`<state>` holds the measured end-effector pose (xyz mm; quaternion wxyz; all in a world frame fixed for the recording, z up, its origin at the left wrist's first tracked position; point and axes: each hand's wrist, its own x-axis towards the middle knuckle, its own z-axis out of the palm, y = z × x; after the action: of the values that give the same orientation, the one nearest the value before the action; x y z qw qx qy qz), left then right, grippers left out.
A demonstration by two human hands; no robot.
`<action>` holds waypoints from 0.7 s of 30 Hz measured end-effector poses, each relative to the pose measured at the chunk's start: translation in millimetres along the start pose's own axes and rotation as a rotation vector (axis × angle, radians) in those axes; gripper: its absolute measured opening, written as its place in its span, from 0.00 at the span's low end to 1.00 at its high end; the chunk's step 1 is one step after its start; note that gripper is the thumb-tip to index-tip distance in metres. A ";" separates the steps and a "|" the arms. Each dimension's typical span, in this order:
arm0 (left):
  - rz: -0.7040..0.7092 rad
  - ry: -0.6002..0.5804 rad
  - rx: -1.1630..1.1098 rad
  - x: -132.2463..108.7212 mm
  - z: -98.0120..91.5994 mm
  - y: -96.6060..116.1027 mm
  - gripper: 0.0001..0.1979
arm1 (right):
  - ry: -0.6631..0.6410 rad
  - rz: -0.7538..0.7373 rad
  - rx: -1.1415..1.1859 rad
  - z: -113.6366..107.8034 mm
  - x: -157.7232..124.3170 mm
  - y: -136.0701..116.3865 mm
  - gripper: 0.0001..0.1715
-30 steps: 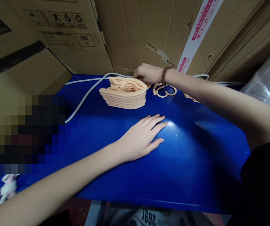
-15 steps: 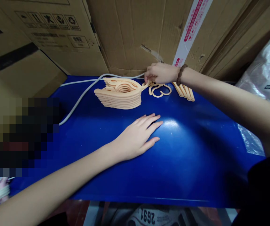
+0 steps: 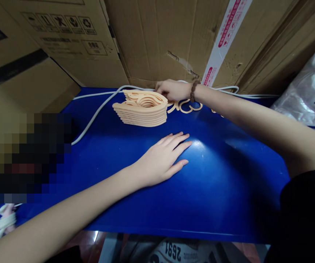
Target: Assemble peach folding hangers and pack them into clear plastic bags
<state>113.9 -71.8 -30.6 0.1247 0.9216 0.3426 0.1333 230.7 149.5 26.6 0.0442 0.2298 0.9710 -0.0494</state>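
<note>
though glossy, curvy stacked peach hangers [image 3: 142, 113]

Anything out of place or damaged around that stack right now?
A white cable trails across the blue table behind the peach stack, whose top pieces sit shifted back. The cardboard box behind has a torn patch.

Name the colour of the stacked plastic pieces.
The stacked plastic pieces are pale peach; head view shows it best.

One hanger stack [image 3: 142, 109], one white cable [image 3: 97, 113].
</note>
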 end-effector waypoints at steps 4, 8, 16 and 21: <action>0.004 0.002 -0.003 0.1 -0.8 -0.2 0.25 | 0.026 0.041 0.053 3.1 -10.2 2.8 0.21; 0.001 0.000 -0.003 0.1 -1.3 -0.5 0.25 | 0.035 0.080 0.076 6.1 -28.8 10.4 0.19; 0.006 0.005 0.004 -0.2 -0.8 0.0 0.26 | 0.043 0.088 0.120 5.2 -61.9 -0.7 0.17; 0.005 -0.010 -0.009 -0.9 -1.9 -0.4 0.25 | 0.200 0.160 0.028 -8.1 -90.3 -2.5 0.18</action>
<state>112.5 -71.8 -29.0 0.1304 0.9225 0.3389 0.1307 309.5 108.3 44.6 -0.0521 0.3109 0.9483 -0.0362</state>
